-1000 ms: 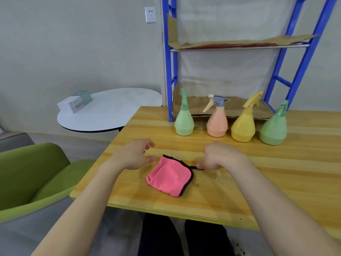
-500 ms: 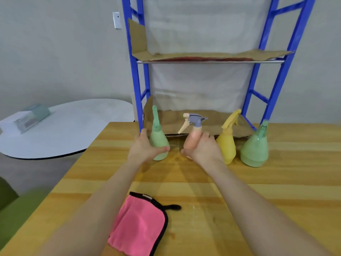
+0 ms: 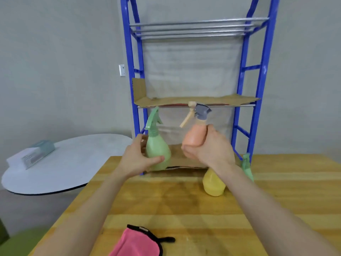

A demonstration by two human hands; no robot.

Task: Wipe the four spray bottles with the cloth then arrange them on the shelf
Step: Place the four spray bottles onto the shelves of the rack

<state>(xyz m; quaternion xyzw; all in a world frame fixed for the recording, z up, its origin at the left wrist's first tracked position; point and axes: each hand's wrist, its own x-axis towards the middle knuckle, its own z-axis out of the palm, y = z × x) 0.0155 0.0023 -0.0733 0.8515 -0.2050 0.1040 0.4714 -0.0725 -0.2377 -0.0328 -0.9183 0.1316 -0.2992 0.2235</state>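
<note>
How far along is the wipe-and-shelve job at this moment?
Done: no bottle on the shelf yet. In hand: left hand grips the light green bottle, right hand the orange bottle. Left: yellow bottle and second green bottle stand on the table; pink cloth lies unheld.

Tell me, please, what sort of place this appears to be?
Probably an office lounge or break room rather than a home: a wooden table, a round white side table by a bare grey wall, and a blue metal rack lined with cardboard.

We are observing a round white table (image 3: 83,159) left of the wooden table (image 3: 184,209), carrying a pale box (image 3: 36,153); a wall socket (image 3: 122,70) is sitting above.
</note>
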